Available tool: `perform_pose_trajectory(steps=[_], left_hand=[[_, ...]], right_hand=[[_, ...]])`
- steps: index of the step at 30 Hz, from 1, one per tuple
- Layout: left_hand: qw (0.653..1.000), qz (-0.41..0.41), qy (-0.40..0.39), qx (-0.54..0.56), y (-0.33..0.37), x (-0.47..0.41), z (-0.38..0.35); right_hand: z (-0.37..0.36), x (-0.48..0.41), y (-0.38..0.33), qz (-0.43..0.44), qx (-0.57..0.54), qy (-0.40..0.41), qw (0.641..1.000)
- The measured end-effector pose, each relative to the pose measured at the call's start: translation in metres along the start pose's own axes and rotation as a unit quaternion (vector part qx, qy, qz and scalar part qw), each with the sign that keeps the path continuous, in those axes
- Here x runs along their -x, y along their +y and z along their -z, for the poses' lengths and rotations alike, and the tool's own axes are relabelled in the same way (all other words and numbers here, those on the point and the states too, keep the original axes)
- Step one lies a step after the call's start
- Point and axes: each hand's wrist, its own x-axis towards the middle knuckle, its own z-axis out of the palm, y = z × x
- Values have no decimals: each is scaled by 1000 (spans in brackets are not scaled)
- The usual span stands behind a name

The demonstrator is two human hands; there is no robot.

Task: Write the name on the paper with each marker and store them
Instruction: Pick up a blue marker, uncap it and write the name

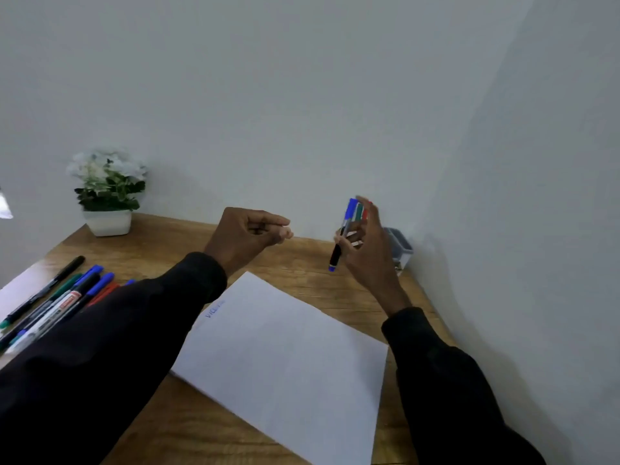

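A white sheet of paper (285,357) lies tilted on the wooden table (302,263), with a short blue word near its top left corner. My right hand (365,250) is raised above the table's far right and grips a blue-capped marker (342,236), cap end up; green and red marker caps show beside it. My left hand (250,234) hovers over the table's middle with its fingers curled in and nothing visible in it. Several more markers (57,303) in black, green, blue and red lie in a loose row at the left.
A clear plastic container (401,248) stands at the far right by the wall, partly behind my right hand. A white pot of white flowers (109,193) sits at the far left corner. White walls close off the back and right.
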Motion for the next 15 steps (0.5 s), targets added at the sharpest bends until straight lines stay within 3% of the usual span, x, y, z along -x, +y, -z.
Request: perform_pose_trajectory(steps=[9,15], left_hand=[[999,34,11,-18,-11,-9,-5],[999,43,21,-26,-13,-10,1]], right_hand=[[48,-78,56,-27,33,103,994],[29,-94,86,-58,65,39,995]])
